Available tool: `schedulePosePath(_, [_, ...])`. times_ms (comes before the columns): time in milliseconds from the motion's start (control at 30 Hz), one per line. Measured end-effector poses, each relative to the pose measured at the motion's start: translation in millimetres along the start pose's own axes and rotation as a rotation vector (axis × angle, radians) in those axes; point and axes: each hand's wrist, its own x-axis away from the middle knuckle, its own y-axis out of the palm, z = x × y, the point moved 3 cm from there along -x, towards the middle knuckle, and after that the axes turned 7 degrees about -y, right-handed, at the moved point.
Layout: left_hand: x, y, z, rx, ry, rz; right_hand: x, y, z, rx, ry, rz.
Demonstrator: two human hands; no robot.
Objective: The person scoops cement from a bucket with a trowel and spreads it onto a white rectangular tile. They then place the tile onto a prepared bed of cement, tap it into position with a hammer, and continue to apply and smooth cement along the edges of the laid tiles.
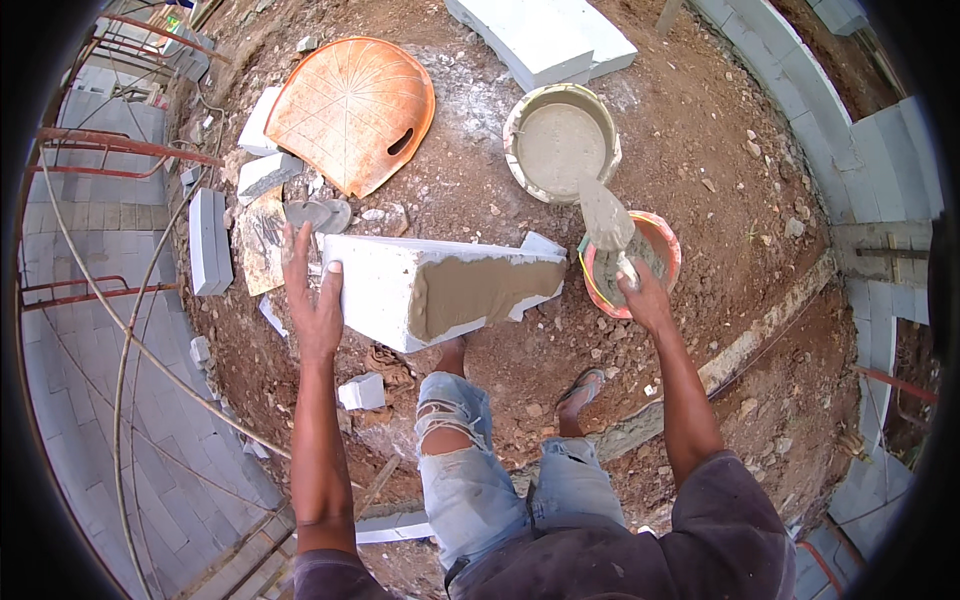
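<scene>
The splayed left hand (318, 322) is touching a white oblong block (388, 282). At three o'clock, the right (649, 298) is clutching a mortar-coated trowel (605, 217).

Stony brown soil (720, 220) underlying the scene; far left, an orange, leaf-veined panel (345, 115) with one dark slot; far centre, large white blocks (540, 42); left, a pale grey block (210, 240), beyond which lie red metal bars (130, 146) and blockwork (95, 385); right, a block wall (795, 85); near left, a small white fragment (362, 391).
</scene>
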Motion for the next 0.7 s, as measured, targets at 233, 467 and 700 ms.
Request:
schedulePosePath(233, [-3.8,8.5,-49.2,0.709,-0.454,-0.231,-180.3,35.3,-43.6,0.505,0.003,-0.103])
schedulePosePath(467, [-4.7,27.8,-35.1,1.017,-0.440,-0.400,-229.3,100.0,-33.2,0.348,0.093,-0.157])
schedulePosePath(700, [-1.8,20.1,-11.8,1.256,-0.483,-0.324,-110.7,-28.2,-78.6,-0.467,0.148,-0.158])
